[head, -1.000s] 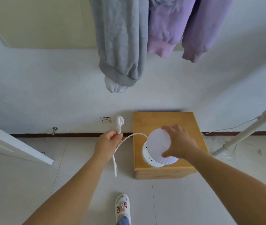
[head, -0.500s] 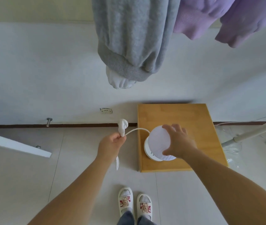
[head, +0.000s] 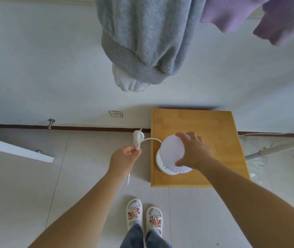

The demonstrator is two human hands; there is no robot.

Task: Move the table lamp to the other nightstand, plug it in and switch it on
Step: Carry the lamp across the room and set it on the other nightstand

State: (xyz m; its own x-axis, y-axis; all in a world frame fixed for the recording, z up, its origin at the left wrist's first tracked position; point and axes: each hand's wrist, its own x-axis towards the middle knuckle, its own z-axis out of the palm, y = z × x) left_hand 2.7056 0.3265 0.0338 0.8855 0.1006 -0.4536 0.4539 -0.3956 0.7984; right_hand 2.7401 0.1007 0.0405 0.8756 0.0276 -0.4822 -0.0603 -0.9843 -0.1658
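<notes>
While the right hand (head: 194, 153) grips the rim of the round white shade of the small white table lamp (head: 173, 154), fingers curled over its far edge and thumb at its near edge, the left hand (head: 124, 158) pinches the white plastic plug (head: 137, 139) just below its body, prongs pointing up toward the wall. The thin white cord (head: 150, 139) arcs from the plug to the lamp, and a loose end hangs below the left hand. The lamp stands on the square light-wood bench (head: 214, 126), close to its front left corner. A white wall socket (head: 115, 114) sits low on the wall, beyond the bench's left edge and apart from the plug. Grey and purple garments (head: 142, 38) hang above. White slippers with bear motifs (head: 143, 214) stand on the pale tiled floor (head: 26, 185) before the bench's front edge.
</notes>
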